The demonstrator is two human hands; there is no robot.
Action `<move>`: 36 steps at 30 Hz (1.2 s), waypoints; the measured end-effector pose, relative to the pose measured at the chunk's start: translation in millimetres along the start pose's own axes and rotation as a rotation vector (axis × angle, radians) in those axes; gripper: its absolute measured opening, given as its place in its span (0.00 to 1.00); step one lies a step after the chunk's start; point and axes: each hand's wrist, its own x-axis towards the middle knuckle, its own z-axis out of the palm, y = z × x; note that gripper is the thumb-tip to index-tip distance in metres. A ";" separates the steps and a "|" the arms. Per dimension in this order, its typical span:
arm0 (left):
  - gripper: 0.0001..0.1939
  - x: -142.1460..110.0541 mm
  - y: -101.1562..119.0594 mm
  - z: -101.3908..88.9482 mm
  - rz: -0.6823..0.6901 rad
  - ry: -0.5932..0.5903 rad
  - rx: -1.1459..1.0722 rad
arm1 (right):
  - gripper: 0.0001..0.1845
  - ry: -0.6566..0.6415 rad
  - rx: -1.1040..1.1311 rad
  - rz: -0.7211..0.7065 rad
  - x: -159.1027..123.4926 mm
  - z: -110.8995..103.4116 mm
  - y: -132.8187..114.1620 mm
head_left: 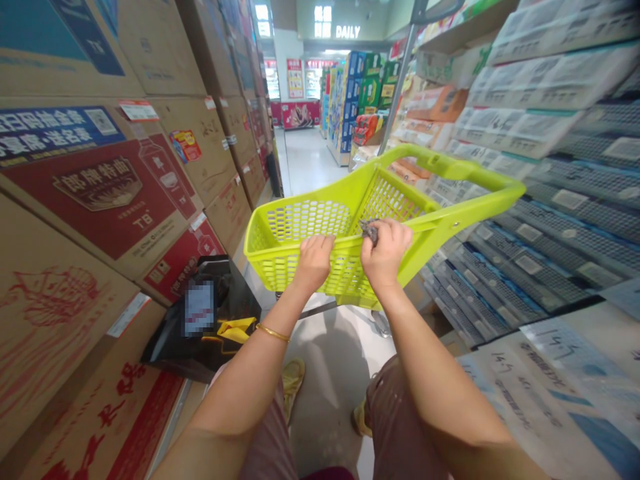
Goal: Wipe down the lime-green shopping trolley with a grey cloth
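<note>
A yellow-green plastic shopping cart [320, 217] stands sideways in front of me, its handle pointing to the right. My left hand [315, 259] is closed over the near rim of its basket. Further right along that rim, my right hand [387, 253] is closed too, with a crumpled grey-brown cloth [370, 230] between thumb and fingers. The right hand's lower fingers hide whether it also grips the rim. Through the holes in the basket walls I see the floor.
Stacked cardboard cartons [125, 187] line the left. A black bag [200, 320] with a yellow piece lies beside my left arm. Packaged goods [540, 200] fill the right. A metal pole [400, 87] rises behind the cart. The aisle floor [307, 160] runs ahead towards more shelves.
</note>
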 end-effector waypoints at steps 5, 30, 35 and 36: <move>0.14 2.1 4.0 -1.8 -0.043 0.012 -0.022 | 0.08 -0.089 0.080 -0.034 -13.7 18.6 -33.0; 0.16 0.3 3.7 -2.0 -0.026 0.042 -0.014 | 0.09 -0.019 0.036 0.024 -6.5 12.0 -16.5; 0.15 1.7 4.7 -4.1 -0.073 0.015 -0.031 | 0.09 -0.115 0.117 0.007 -18.7 27.7 -43.6; 0.15 1.8 4.1 -5.2 -0.075 0.010 -0.030 | 0.09 -0.121 0.119 0.011 -19.3 29.1 -46.2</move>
